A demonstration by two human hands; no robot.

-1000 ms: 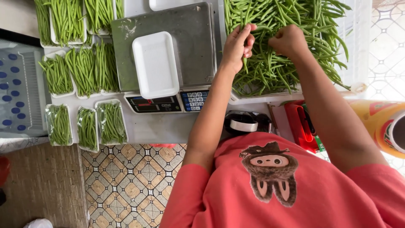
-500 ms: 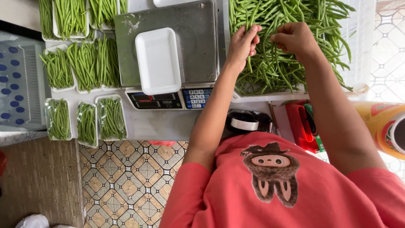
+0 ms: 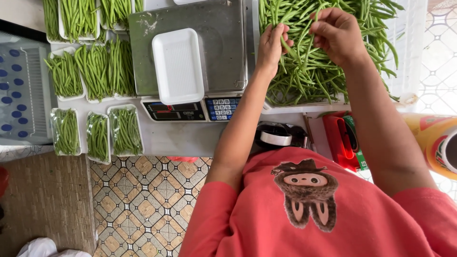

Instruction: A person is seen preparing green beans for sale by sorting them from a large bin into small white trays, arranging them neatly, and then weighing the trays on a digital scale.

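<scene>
Both hands up in the bean crate, picking.

I see the white crate (image 3: 409, 43) heaped with loose green beans (image 3: 309, 71); since a second ago my hands have lifted off the heap, so a bunch is being gathered. The scale (image 3: 190, 47) carries one empty white foam tray (image 3: 177, 64). Filled trays (image 3: 95, 71) lie left of it, wrapped ones nearer. Left hand (image 3: 271, 45) and right hand (image 3: 335, 33) each pinch a few beans, fingers narrow.
</scene>
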